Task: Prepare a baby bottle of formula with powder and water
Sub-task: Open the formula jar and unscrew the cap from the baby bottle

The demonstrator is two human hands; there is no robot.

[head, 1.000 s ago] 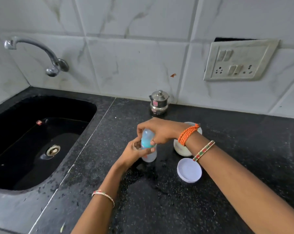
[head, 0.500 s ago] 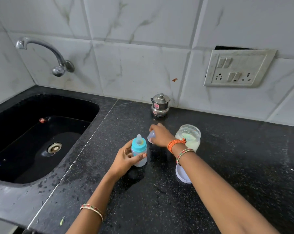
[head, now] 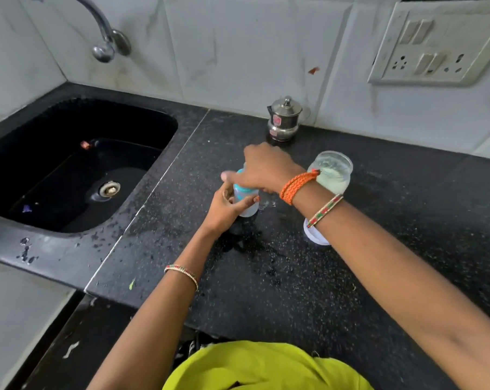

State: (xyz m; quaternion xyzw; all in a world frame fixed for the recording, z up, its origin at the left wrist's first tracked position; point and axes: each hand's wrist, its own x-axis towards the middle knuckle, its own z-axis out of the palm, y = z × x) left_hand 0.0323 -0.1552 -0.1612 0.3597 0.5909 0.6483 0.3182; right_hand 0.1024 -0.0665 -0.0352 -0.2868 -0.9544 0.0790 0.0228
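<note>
A small clear baby bottle (head: 248, 211) with a teal collar (head: 242, 190) stands on the black counter (head: 280, 277). My left hand (head: 224, 212) is wrapped around its body from the left. From above, my right hand (head: 266, 170) covers the top, its fingers closed on the collar and hiding the teat. A clear cap (head: 264, 203) lies on the counter just right of the bottle. An open jar of pale powder (head: 333, 173) stands to the right, behind my right wrist. Its white lid (head: 312, 235) lies partly under my right forearm.
A small steel pot (head: 284, 119) with a lid stands at the wall behind the bottle. The black sink (head: 78, 164) lies to the left under a wall tap (head: 106, 43). A switchboard (head: 435, 43) is on the tiled wall at upper right. The counter is wet in patches.
My right hand took the clear cap off, set it down beside the bottle and has come back onto the bottle's top. My left hand kept hold of the bottle.
</note>
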